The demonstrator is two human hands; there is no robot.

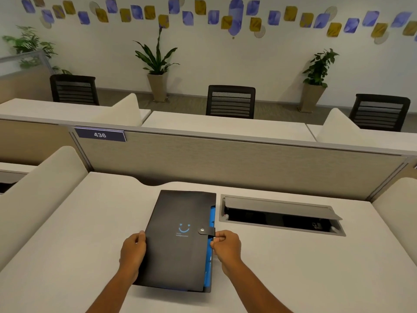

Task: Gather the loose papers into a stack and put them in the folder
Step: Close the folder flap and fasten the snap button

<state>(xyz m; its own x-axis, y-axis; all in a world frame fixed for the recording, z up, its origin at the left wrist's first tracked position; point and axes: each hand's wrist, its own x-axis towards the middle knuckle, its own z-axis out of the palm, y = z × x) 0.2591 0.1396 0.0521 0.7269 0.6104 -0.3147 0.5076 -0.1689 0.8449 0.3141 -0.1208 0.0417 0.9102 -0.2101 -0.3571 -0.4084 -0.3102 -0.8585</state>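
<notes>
Black folder [178, 240] flat on white desk [67, 245], snap strap closed, blue edges showing at 3 o'clock side. My left hand [133, 251] grips its 9 o'clock edge, my right hand [226, 248] pinches the 3 o'clock edge by the strap. Open cable tray [282, 216] at 2 o'clock.

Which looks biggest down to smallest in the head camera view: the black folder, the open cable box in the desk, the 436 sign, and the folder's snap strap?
1. black folder, though it lies nearest the camera
2. cable box
3. 436 sign, though it is farther away
4. snap strap
</notes>
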